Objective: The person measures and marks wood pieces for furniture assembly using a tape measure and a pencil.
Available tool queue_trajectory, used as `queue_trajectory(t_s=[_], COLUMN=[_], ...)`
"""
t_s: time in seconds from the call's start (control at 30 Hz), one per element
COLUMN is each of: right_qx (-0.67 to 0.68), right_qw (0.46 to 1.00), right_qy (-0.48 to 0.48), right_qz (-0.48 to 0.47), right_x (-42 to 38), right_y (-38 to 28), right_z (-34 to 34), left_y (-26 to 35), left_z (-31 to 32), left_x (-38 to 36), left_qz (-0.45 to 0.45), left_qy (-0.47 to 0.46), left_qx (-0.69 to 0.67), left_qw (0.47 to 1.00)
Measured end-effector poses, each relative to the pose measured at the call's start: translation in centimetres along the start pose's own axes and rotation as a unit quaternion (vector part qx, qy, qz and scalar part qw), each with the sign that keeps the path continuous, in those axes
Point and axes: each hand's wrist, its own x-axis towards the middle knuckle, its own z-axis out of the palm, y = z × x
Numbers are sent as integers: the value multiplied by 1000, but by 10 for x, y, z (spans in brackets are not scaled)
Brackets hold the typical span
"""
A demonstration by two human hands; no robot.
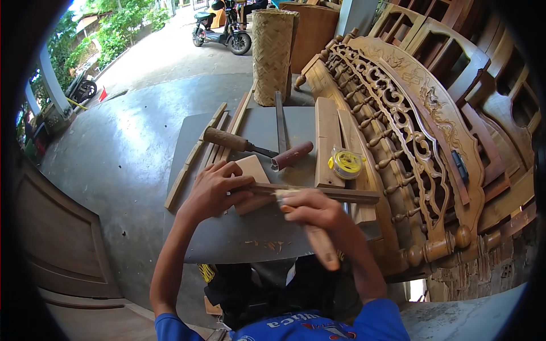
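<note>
My left hand (219,190) is closed on a narrow wooden strip (355,196), which lies across a pale wood block (253,169). The fingers press the strip's left end over the block. My right hand (318,210) grips a wooden-handled tool (322,248) at the strip's middle. Its handle points down toward my body, while its working end is blurred and mostly covered by the fingers. Beyond the hands lie a chisel (227,139) with a wooden handle, a reddish-brown cylinder (293,156) and a flat metal bar (281,120).
A yellow tape measure (346,163) rests on wood boards (328,133) at the right. Long sticks (196,156) line the grey table's left side. Shavings (272,245) lie near its front edge. A carved wooden panel (392,108) leans at the right; a woven roll (274,57) stands behind.
</note>
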Motion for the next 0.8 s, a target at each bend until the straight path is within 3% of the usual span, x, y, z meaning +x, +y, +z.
queue_trajectory(t_s=[0.03, 0.23, 0.33, 0.47, 0.6, 0.7, 0.8], right_qx=[36, -141, -148, -59, 28, 52, 55], right_qw=[997, 969, 955, 986, 998, 995, 979], right_qy=[3, 147, 188, 91, 58, 68, 141], right_qz=[65, 138, 174, 124, 19, 44, 134], right_x=[-16, -95, -101, -64, -2, 12, -17], right_y=[0, -3, -9, -2, 2, 0, -2], right_z=[-12, -84, -93, -65, -9, 12, -15], left_y=[0, -1, -1, 0, 2, 0, 4], left_z=[0, 1, 1, 0, 1, 1, -5], left_x=[0, 1, 0, 1, 0, 1, 5], left_qz=[1, 1, -5, 5, 23, 33, 18], left_qy=[-1, 1, -4, -8, 13, 15, -9], left_qx=[0, -5, -8, -1, 19, 18, 5], left_qw=[1000, 1000, 1000, 1000, 999, 999, 1000])
